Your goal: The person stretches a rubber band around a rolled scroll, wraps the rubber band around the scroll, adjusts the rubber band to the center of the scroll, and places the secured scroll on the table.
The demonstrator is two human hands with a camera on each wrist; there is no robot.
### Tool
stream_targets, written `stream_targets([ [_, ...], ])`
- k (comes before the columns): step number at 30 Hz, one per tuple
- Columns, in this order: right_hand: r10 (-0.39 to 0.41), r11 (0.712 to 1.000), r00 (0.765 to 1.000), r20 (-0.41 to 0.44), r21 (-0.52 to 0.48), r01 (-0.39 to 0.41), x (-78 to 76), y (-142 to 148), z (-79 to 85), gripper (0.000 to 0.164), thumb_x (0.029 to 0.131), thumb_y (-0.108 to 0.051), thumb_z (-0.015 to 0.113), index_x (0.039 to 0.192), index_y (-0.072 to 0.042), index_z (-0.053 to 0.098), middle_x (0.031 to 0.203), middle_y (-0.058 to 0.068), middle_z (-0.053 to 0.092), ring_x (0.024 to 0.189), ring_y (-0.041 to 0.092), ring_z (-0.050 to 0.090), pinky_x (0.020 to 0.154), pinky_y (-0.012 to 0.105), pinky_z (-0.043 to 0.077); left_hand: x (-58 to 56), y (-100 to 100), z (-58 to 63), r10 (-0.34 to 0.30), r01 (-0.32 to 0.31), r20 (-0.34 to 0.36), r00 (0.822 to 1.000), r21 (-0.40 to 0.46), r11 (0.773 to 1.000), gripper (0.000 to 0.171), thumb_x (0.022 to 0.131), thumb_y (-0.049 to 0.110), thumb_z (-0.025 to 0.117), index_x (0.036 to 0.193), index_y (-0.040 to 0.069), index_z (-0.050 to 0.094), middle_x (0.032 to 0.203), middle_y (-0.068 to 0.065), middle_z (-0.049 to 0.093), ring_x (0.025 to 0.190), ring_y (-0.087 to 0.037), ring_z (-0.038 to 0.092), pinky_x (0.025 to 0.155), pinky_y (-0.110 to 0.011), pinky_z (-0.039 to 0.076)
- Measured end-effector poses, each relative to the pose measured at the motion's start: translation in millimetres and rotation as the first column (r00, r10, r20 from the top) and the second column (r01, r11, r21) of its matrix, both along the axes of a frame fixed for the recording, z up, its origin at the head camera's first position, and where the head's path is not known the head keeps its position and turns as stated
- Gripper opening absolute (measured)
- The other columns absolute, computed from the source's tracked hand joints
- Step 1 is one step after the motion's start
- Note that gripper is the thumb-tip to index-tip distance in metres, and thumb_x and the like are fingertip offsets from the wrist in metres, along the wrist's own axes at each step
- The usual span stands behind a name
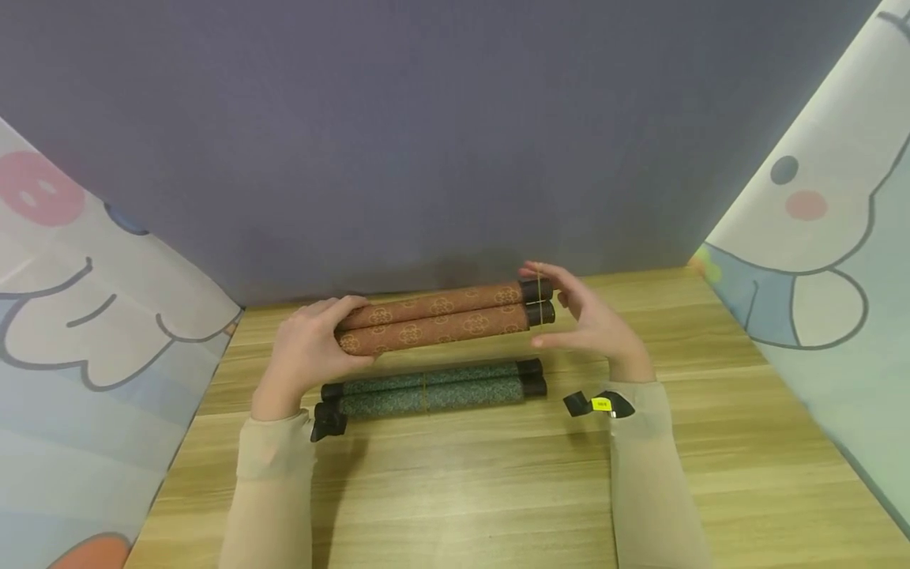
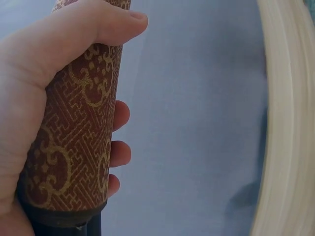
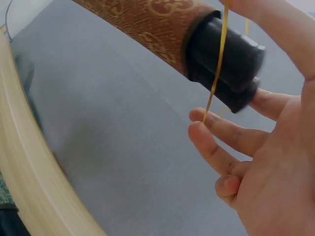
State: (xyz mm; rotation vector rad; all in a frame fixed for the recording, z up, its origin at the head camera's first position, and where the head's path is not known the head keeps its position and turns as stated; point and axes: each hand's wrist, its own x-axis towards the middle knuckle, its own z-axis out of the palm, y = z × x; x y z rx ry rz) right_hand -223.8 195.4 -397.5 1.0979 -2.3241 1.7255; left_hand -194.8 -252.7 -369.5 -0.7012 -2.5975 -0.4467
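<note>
- The bare left hand (image 1: 306, 344), just beyond the left end of the two dark-green, speckled cloth rolls (image 1: 455, 395), grips two red-brown, gold-patterned cloth rolls (image 1: 441, 325) by their left end, thumb on the near side, fingers behind; a firm hold here should stop one roll sliding along the other
- The red-brown rolls are held raised beyond the green rolls and roughly parallel to them, side by side, their woven cloth showing gold scrolled medallions over fine fretwork
- Their glossy black cylindrical end caps (image 3: 238, 56) stick out beyond the green rolls' right end; getting these tips flush should help a loop seat evenly
- A thin yellow elastic band (image 3: 216, 73), also beyond that right end, is stretched wide about the caps; whether it touches them is hard to tell, and sliding it well onto the cloth looks safer, as smooth caps could let it slip
- The bare right hand (image 1: 597, 320), beyond and right of the green rolls, is spread, thumb and fingertips stretching the band; slipping fingers out gradually should prevent a snap
</note>
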Motion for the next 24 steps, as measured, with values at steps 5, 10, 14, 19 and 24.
stream_targets([
  [5,0.028,0.999,1.0,-0.008,0.032,-0.027,0.5,-1.7,-0.3,0.115,0.074,0.004,0.097,0.17,-0.014,0.037,0.17,0.006,0.045,0.153,0.038,0.043,0.13,0.043,0.031,-2.4,7.2,-2.1,-0.045,0.045,0.013,0.999,-0.003,0.999,0.08,0.062,0.033,0.103,0.134,0.02,0.072,0.109,-0.009,0.078,0.093,-0.034,0.074,0.078,-0.057,0.058],
  [10,0.001,0.998,1.0,-0.007,0.055,0.0,3.3,-3.4,3.1,0.11,0.077,-0.001,0.096,0.169,-0.019,0.04,0.168,0.004,0.047,0.142,0.042,0.048,0.122,0.047,0.038,-4.0,10.7,-2.5,-0.07,0.072,0.04,0.997,-0.037,0.997,0.088,0.06,0.032,0.106,0.141,0.018,0.072,0.118,-0.012,0.077,0.102,-0.037,0.073,0.092,-0.062,0.056],
  [14,-0.105,0.989,0.994,0.028,0.107,0.102,6.2,-5.3,6.4,0.091,0.086,-0.01,0.094,0.165,-0.021,0.049,0.162,0.001,0.056,0.133,0.032,0.053,0.115,0.056,0.039,-4.7,11.5,-3.2,-0.067,0.075,0.082,0.994,-0.092,0.993,0.091,0.062,0.03,0.105,0.145,0.019,0.07,0.126,-0.013,0.075,0.112,-0.039,0.071,0.101,-0.068,0.052],
  [19,-0.294,0.948,0.95,0.101,0.155,0.277,10.0,-5.9,13.4,0.07,0.091,-0.021,0.093,0.155,-0.018,0.064,0.144,0.005,0.073,0.116,0.019,0.06,0.119,0.054,0.04,-5.4,9.1,-2.8,-0.075,0.089,0.094,0.993,-0.145,0.985,0.087,0.065,0.024,0.103,0.145,0.018,0.068,0.13,-0.012,0.074,0.118,-0.04,0.069,0.101,-0.067,0.048],
  [24,-0.389,0.916,0.901,0.192,0.186,0.356,11.2,-6.8,18.8,0.063,0.09,-0.032,0.093,0.147,-0.015,0.071,0.127,0.003,0.08,0.092,0.016,0.064,0.082,0.026,0.043,-4.2,5.6,-1.6,-0.086,0.105,0.115,0.99,-0.176,0.979,0.088,0.065,0.022,0.104,0.145,0.018,0.068,0.134,-0.01,0.073,0.121,-0.04,0.066,0.101,-0.064,0.043],
])
